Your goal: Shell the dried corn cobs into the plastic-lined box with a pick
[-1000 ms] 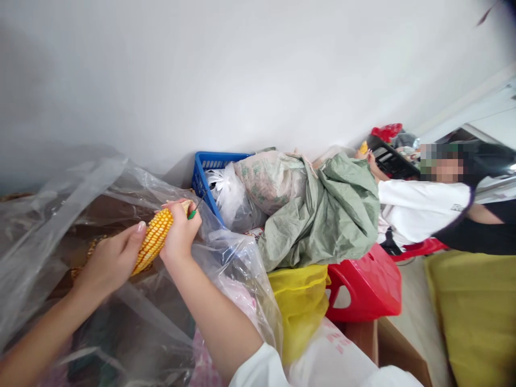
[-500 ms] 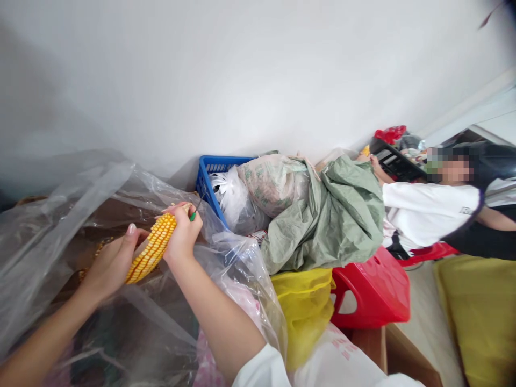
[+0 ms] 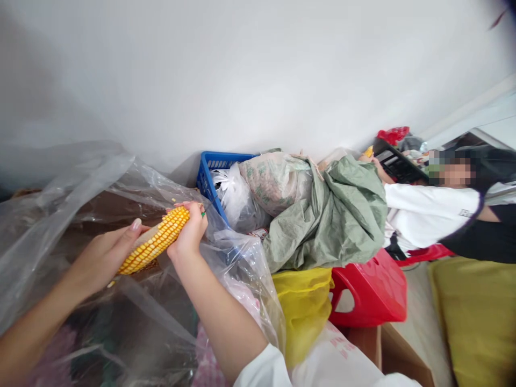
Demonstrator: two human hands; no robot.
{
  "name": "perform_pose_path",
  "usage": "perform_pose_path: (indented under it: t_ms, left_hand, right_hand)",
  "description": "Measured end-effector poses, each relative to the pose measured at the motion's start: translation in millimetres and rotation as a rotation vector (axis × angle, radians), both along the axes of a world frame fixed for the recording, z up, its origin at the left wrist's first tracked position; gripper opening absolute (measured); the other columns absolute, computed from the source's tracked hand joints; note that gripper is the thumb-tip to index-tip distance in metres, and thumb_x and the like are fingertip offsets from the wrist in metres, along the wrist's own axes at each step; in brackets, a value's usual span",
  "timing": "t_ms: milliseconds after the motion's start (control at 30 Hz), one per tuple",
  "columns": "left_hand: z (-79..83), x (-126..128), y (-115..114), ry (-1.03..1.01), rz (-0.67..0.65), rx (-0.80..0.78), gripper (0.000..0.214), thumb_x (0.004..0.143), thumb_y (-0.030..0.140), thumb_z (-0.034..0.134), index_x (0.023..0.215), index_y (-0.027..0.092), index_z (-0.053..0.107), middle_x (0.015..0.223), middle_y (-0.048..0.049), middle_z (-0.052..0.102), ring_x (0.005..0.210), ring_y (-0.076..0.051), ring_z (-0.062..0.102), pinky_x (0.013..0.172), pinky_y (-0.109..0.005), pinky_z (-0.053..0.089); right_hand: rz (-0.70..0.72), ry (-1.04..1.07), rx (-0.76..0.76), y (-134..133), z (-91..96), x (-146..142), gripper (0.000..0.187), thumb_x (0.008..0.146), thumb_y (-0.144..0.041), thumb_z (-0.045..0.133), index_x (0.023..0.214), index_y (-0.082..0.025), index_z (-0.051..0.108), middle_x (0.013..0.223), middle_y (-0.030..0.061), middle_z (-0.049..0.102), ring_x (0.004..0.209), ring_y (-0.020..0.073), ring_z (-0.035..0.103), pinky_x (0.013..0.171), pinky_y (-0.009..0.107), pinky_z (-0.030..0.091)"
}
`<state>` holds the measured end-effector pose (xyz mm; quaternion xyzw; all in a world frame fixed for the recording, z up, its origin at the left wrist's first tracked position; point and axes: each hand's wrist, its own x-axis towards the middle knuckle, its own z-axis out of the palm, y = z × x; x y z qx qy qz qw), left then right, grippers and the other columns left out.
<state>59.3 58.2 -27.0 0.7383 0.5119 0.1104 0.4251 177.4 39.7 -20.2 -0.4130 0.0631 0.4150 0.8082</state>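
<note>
My left hand [image 3: 102, 255] grips a yellow-orange corn cob [image 3: 155, 242] from below, and a pale bare strip shows along the cob's upper side. My right hand [image 3: 189, 231] closes around the cob's far end and also holds a thin tool with a green handle [image 3: 203, 214], mostly hidden by my fingers. The tool's tip is too small to make out. Under my hands lies a clear plastic sheet [image 3: 52, 215] with brown material beneath it.
A blue plastic crate [image 3: 207, 180] stands against the white wall, beside stuffed sacks and a green woven sack [image 3: 334, 220]. Yellow and white bags and a red stool [image 3: 371, 295] lie to the right. Farther right, a person in a white shirt [image 3: 431, 212] sits.
The cob has rotated and tilted flatter, its far end now further right, and the bare strip shows more. My right hand has shifted slightly right, hiding more of the green handle.
</note>
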Motion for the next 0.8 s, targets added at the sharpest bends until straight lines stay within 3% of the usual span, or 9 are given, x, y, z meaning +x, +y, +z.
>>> perform_pose_path:
  t_ms: [133, 433, 600, 733, 800]
  left_hand:
    - [-0.6, 4, -3, 0.063, 0.115, 0.005, 0.066, 0.074, 0.062, 0.016, 0.087, 0.019, 0.064, 0.092, -0.0038, 0.068, 0.091, -0.025, 0.059, 0.078, -0.03, 0.041]
    - [-18.4, 3, 3, -0.055, 0.127, -0.058, 0.06, 0.075, 0.066, 0.022, 0.069, 0.018, 0.057, 0.072, -0.001, 0.066, 0.075, -0.02, 0.057, 0.068, -0.025, 0.039]
    - [-28.0, 4, 4, -0.34, 0.194, -0.322, 0.067, 0.07, 0.076, 0.02, 0.053, 0.017, 0.047, 0.046, 0.0009, 0.053, 0.049, -0.014, 0.047, 0.05, -0.023, 0.035]
    - [-21.2, 2, 10, -0.391, 0.338, -0.505, 0.081, 0.066, 0.08, 0.005, 0.06, 0.016, 0.054, 0.052, -0.005, 0.061, 0.048, -0.018, 0.054, 0.048, -0.027, 0.039]
    - [-17.0, -3, 15, -0.342, 0.331, -0.426, 0.088, 0.068, 0.076, -0.003, 0.066, 0.014, 0.058, 0.061, -0.0094, 0.066, 0.055, -0.021, 0.059, 0.052, -0.029, 0.044]
  right_hand:
    - [0.022, -0.038, 0.022, 0, 2.4, -1, 0.013, 0.055, -0.019, 0.048, 0.067, -0.02, 0.042, 0.054, -0.0058, 0.05, 0.05, 0.011, 0.052, 0.05, 0.025, 0.048]
    - [0.027, -0.045, 0.046, -2, -1.7, -4, 0.011, 0.055, -0.018, 0.047, 0.064, -0.02, 0.043, 0.049, -0.0069, 0.05, 0.044, 0.0091, 0.047, 0.051, 0.025, 0.047]
    - [0.124, -0.056, 0.13, -6, 1.9, -8, 0.011, 0.052, -0.017, 0.048, 0.062, -0.018, 0.045, 0.049, -0.0057, 0.051, 0.045, 0.0084, 0.048, 0.055, 0.026, 0.05]
    - [0.063, -0.003, 0.098, -4, 1.4, -3, 0.014, 0.054, -0.019, 0.05, 0.067, -0.018, 0.045, 0.05, -0.006, 0.052, 0.047, 0.0097, 0.051, 0.054, 0.027, 0.05]
    - [0.029, 0.002, 0.081, -2, -0.2, 1, 0.014, 0.055, -0.02, 0.05, 0.068, -0.019, 0.045, 0.052, -0.0059, 0.053, 0.047, 0.0104, 0.053, 0.052, 0.026, 0.049]
